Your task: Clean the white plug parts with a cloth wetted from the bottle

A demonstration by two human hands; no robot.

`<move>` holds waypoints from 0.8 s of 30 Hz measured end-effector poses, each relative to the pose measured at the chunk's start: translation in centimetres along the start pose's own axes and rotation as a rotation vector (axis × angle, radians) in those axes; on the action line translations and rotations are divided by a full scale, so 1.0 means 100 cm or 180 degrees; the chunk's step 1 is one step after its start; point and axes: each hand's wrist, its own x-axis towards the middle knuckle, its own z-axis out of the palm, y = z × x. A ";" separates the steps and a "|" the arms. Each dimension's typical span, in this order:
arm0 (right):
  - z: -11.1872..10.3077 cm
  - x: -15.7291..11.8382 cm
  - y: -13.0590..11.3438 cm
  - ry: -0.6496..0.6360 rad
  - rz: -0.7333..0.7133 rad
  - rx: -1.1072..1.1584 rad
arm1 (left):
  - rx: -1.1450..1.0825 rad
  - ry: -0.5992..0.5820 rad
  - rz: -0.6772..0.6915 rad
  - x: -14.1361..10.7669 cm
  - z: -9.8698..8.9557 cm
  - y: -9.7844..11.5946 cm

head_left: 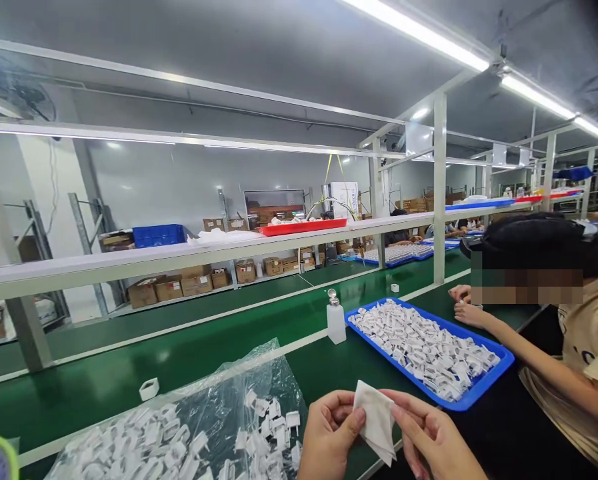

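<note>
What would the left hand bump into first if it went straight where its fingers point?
Probably the right hand, just across the folded white cloth that the left hand also pinches. The blue tray might come after, but depth is unclear.

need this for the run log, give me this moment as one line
left hand: on cloth | right hand: on cloth | blue tray: white parts inside | bottle: upright by tray

A red tray point(303, 228) rests on the long shelf point(129, 269). Beyond the shelf are a blue crate point(157, 235) and, lower down, cardboard boxes point(196, 285). Above the shelf runs a ceiling light point(423, 33); in front of its right part is a person point(589, 323) in a black cap point(539, 243).
</note>
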 end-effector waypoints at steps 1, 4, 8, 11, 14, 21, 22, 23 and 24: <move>0.000 -0.001 -0.001 -0.0012 0.0019 -0.0079 | -0.0063 0.0001 -0.0042 -0.002 -0.001 0.001; 0.003 -0.006 -0.003 0.0132 0.0008 -0.0145 | -0.0137 -0.0035 -0.0087 -0.006 -0.003 0.002; 0.004 -0.013 -0.009 0.0487 -0.0176 -0.0317 | -0.0034 -0.0189 -0.0025 -0.007 0.000 0.001; -0.002 -0.018 -0.012 0.0494 -0.0131 -0.0603 | -0.0026 -0.0291 -0.0028 -0.004 0.007 0.003; -0.010 -0.021 -0.013 0.0558 -0.0079 -0.0674 | 0.0155 -0.0380 0.0020 0.003 0.015 0.005; -0.026 -0.021 -0.029 0.0751 -0.0206 -0.0795 | 0.0011 -0.0460 -0.0048 0.023 0.035 0.000; -0.029 -0.020 -0.030 0.0738 -0.0204 -0.0798 | -0.0012 -0.0466 -0.0053 0.026 0.037 -0.001; -0.031 -0.018 -0.030 0.0726 -0.0198 -0.0814 | -0.0028 -0.0469 -0.0054 0.028 0.039 -0.001; -0.033 -0.016 -0.030 0.0716 -0.0196 -0.0849 | -0.0034 -0.0475 -0.0052 0.029 0.041 -0.001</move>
